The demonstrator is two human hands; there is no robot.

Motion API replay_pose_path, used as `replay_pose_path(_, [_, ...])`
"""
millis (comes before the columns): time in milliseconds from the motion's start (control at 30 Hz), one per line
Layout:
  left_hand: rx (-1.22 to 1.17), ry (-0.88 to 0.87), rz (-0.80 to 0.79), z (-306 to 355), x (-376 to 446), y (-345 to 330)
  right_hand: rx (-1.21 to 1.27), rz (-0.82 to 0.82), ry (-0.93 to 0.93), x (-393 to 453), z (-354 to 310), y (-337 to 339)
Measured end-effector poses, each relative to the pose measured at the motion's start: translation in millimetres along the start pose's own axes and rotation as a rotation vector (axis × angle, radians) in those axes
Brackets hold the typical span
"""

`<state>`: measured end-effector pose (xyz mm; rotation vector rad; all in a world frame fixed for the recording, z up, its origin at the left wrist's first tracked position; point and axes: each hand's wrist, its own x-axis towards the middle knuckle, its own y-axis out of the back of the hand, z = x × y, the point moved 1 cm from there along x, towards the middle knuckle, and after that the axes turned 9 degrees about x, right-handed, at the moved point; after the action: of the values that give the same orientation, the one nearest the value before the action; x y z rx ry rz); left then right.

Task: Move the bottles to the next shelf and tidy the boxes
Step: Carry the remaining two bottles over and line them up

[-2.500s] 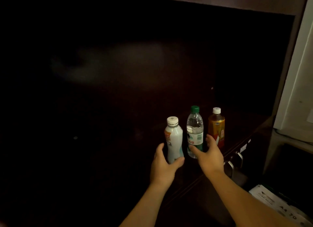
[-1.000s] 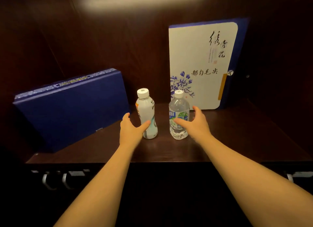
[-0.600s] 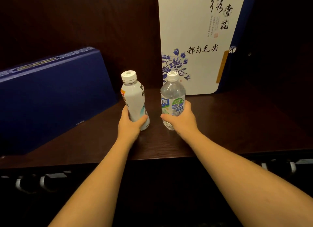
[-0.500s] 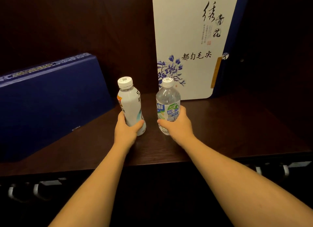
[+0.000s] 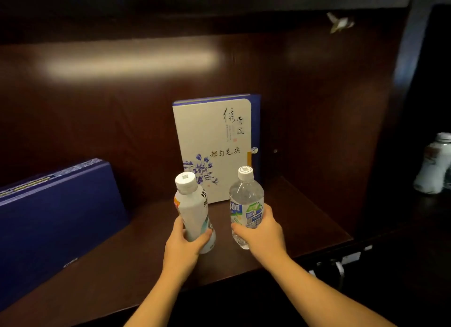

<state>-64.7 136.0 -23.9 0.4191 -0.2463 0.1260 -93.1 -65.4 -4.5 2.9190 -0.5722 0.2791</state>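
Head view: the left hand [image 5: 181,246] is wrapped around the lower body of a white bottle [image 5: 194,213], which tilts left, and the right hand [image 5: 262,231] is clamped around a clear water bottle [image 5: 246,204] held upright, both near the front edge of the dark shelf [image 5: 305,219]. A white box [image 5: 214,146] stands upright at the shelf's back edge, and a blue box [image 5: 56,214] leans at its left end. Another bottle [image 5: 433,168] stands in the next compartment to the right.
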Motion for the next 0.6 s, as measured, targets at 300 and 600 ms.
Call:
replay_pose_path(300, [-0.148,-0.275,-0.308,129,-43,-148,-0.066,0.302,0.051,-27,-5,189])
replay_pose_path(600, [-0.184,-0.398,-0.526,221,-87,-323,-0.077,0.563,0.029,9,16,386])
